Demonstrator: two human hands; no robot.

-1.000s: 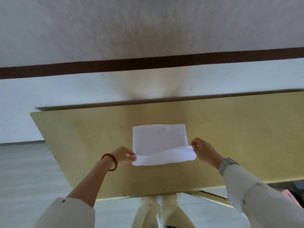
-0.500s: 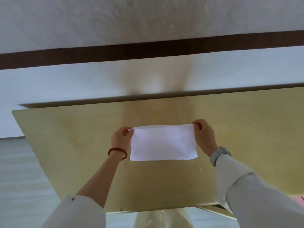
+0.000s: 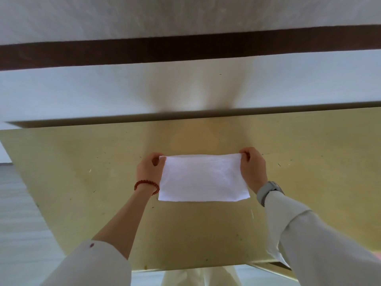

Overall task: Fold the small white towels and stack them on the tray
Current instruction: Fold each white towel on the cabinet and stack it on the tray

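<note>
A small white towel [image 3: 203, 178] lies folded in half on the yellow-green table [image 3: 103, 182], a wide rectangle with its fold along the near edge. My left hand [image 3: 149, 169], with a red bead bracelet on the wrist, pinches the towel's far left corner. My right hand [image 3: 252, 168], with a grey watch on the wrist, pinches the far right corner. Both hands rest at the towel's far edge. No tray and no other towels are in view.
The table's far edge [image 3: 185, 116] runs close to a white wall with a dark brown stripe [image 3: 185, 48]. The table's left corner slants away over a grey floor [image 3: 18, 223]. My legs show under the near edge.
My hands carried the towel's near edge up and over to the far edge, folding it in half. In the last half second they only settled at the far corners.
</note>
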